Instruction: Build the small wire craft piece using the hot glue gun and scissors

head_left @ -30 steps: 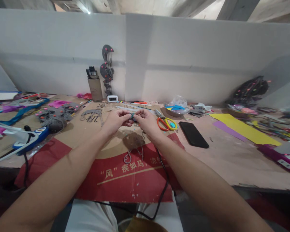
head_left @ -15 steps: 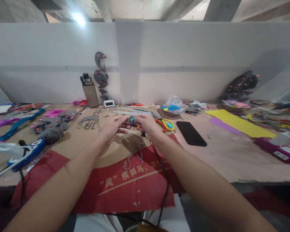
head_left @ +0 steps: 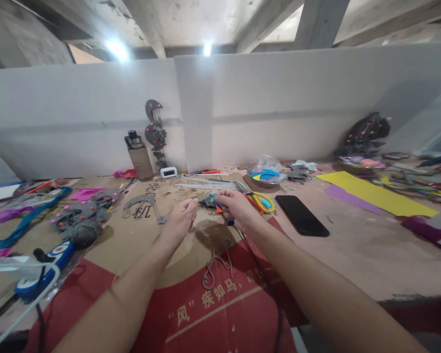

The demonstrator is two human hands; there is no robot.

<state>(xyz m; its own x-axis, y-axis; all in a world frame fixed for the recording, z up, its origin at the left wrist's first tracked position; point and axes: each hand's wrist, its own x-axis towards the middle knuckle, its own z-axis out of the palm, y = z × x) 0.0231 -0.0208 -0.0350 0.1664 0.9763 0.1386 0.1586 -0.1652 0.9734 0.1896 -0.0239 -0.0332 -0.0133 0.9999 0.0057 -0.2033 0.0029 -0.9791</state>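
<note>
My left hand (head_left: 182,221) hovers over the cardboard sheet (head_left: 128,255) with its fingers closed in a pinch. Whatever it grips, if anything, is too small to make out. To its right, my right hand (head_left: 238,210) is also closed, thumb against fingertips. Right at those fingertips shows a small grey-and-teal piece (head_left: 208,200); I cannot tell whether it is held or lies behind them. Below the hands, a loop of grey cord (head_left: 210,277) rests on the cardboard. Yellow-handled scissors (head_left: 262,202) lie just beyond my right hand.
A black phone (head_left: 301,215) lies right of my right arm. A bottle (head_left: 140,162) stands at the back. Grey pieces with pink dots (head_left: 83,215) and a blue power strip (head_left: 44,274) are on the left. A dark cable (head_left: 255,257) runs beneath my right forearm.
My hands were close together at a small teal piece; now they are apart, the left drawn left and the right shifted right. The whole view has tilted upward.
</note>
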